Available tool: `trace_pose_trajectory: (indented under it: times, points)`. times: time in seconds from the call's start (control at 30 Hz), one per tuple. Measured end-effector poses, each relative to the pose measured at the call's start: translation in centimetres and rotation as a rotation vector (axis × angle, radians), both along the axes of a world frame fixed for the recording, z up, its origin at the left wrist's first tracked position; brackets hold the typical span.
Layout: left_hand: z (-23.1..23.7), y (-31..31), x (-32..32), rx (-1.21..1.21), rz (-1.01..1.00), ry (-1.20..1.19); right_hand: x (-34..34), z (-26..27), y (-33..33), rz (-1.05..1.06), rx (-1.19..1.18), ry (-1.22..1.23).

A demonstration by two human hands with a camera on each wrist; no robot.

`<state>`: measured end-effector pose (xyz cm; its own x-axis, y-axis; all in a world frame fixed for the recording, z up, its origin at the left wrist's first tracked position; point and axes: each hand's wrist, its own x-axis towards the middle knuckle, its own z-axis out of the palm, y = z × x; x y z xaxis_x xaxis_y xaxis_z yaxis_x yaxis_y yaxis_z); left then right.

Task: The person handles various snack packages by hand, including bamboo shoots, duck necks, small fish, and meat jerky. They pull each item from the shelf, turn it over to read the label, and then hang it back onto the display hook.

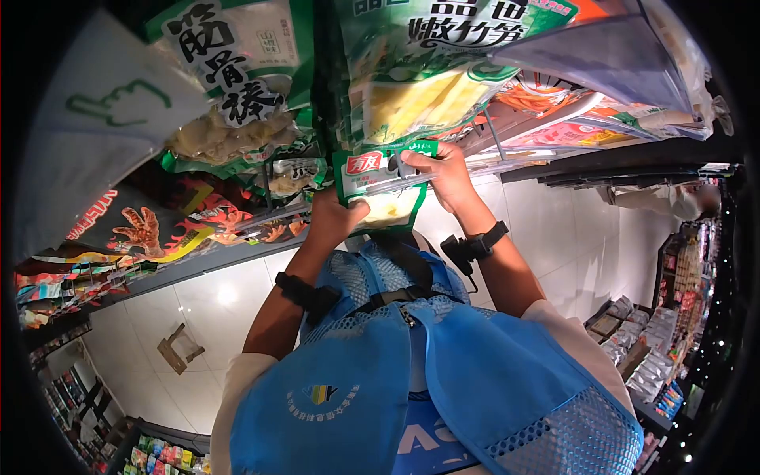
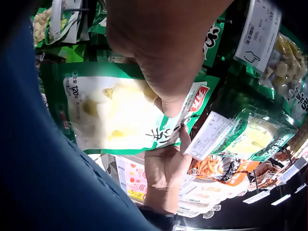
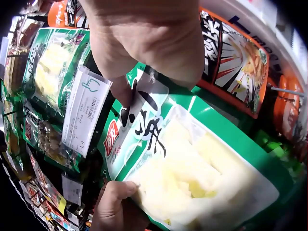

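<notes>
Both hands hold a green and white snack packet (image 1: 384, 207) in front of the hanging display, with pale pieces showing through its clear window. My left hand (image 1: 336, 215) grips one side edge, its thumb lying on the front. On the opposite side, toward the top corner, my right hand (image 1: 450, 178) pinches the packet between thumb and fingers. In the left wrist view the packet (image 2: 115, 115) spreads broad and flat below the left hand (image 2: 154, 57). The right wrist view shows the packet's window (image 3: 192, 168) close up; fingers behind the packet are hidden.
Large green packets (image 1: 431, 87) hang on hooks just beyond the hands. A price tag (image 3: 85, 113) juts out beside the held packet. Black snack bags (image 1: 134, 226) hang at left. Pale floor tiles (image 1: 546, 229) lie below, and another person (image 1: 661, 199) is far right.
</notes>
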<state>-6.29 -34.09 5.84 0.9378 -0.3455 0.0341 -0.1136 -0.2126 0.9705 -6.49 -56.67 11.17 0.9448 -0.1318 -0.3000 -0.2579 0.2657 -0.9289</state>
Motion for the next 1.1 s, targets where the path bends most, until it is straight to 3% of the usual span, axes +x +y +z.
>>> trace_pose_trajectory:
  times: [0.33,0.4,0.5,0.7,0.87,1.03,1.1]
  points:
    - [2.0,-0.3,0.1,0.050,0.092,-0.059,0.5,0.7,0.3,-0.011,0.054,0.006]
    - [2.4,-0.1,0.3,0.129,0.060,0.124,0.6,0.5,0.4,-0.021,0.052,0.011]
    - [0.8,-0.4,0.8,-0.012,0.058,0.004,0.9,0.6,0.6,-0.033,0.059,-0.006]
    - [0.5,-0.9,0.9,-0.042,0.106,-0.024,1.5,0.2,0.4,-0.042,0.047,-0.012]
    - [-2.0,-1.3,1.8,0.030,0.142,-0.100,1.8,0.1,0.8,-0.069,0.019,-0.060]
    - [-1.5,-1.5,2.2,0.137,0.184,-0.256,2.2,-0.1,0.9,-0.105,-0.015,-0.040]
    - [-6.0,-1.5,3.0,0.216,0.175,-0.374,2.1,-0.4,0.9,-0.120,-0.013,-0.037]
